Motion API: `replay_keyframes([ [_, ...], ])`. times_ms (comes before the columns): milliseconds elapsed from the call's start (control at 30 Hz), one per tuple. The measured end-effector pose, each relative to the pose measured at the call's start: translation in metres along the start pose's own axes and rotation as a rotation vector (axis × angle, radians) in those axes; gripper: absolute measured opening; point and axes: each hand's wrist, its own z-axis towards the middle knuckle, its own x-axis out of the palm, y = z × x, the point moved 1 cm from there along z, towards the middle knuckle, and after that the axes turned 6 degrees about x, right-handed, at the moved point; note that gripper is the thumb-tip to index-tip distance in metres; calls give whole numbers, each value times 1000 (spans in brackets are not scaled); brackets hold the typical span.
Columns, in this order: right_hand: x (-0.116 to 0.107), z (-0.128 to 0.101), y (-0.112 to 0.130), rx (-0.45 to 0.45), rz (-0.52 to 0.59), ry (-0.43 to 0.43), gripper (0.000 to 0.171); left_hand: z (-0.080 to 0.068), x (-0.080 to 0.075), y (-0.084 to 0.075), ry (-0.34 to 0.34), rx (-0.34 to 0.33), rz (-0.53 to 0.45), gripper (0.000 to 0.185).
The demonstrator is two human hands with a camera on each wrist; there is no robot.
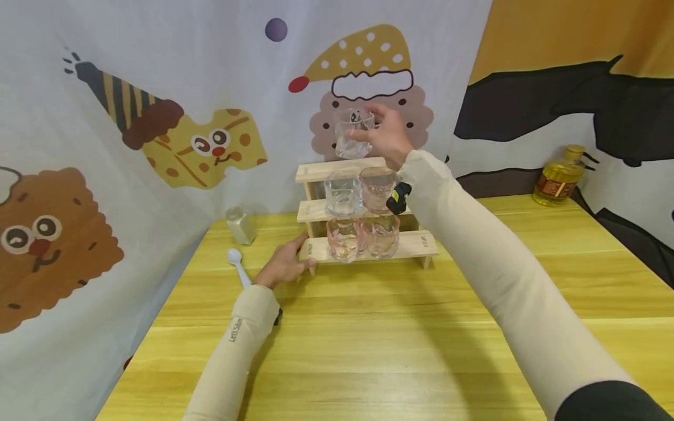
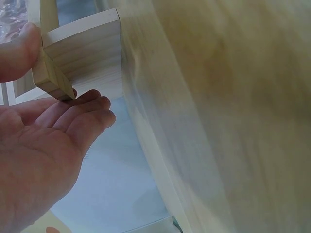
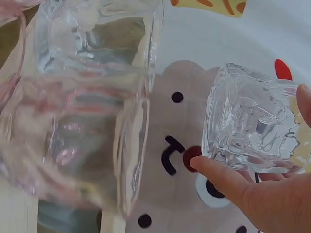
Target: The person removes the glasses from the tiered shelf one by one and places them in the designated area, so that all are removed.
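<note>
A three-step wooden rack [image 1: 418, 244] stands at the back of the yellow table. Two glasses sit on its middle step, one clear [image 1: 342, 194] and one pinkish [image 1: 377, 188]. Two pink glasses [image 1: 343, 238] sit on the bottom step. My right hand [image 1: 376, 131] holds a clear faceted glass [image 1: 351, 137] in the air just above the top step; in the right wrist view that glass [image 3: 252, 126] is pinched between thumb and fingers. My left hand [image 1: 286, 263] grips the left end of the bottom step, with the thumb [image 2: 17, 53] on top and the fingers [image 2: 87, 104] beneath.
A small shaker jar [image 1: 240, 225] and a white spoon [image 1: 238, 266] lie left of the rack. An oil bottle [image 1: 558, 176] stands at the table's far right corner. A cartoon-printed curtain hangs close behind and to the left. The table [image 1: 368, 351] stretches bare toward me.
</note>
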Motion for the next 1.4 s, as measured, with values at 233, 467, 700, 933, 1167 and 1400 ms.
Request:
replay_keyframes([
  [233, -28, -15, -8, -26, 28, 23, 78, 1, 2, 3, -14, 33, 5, 71],
  [467, -62, -32, -21, -51, 9, 13, 79, 1, 0, 0, -7, 14, 2, 73],
  [700, -96, -51, -37, -66, 6, -22, 75, 2, -1, -1, 2, 12, 6, 74],
  [933, -118, -65, -57, -60, -15, -28, 76, 2, 0, 1, -8, 21, 10, 72],
  [1167, -142, -73, -86, -60, 6, -7, 78, 0, 2, 1, -12, 11, -19, 71],
  [1400, -161, -78, -108, -47, -76, -35, 77, 1, 1, 1, -10, 9, -2, 73],
])
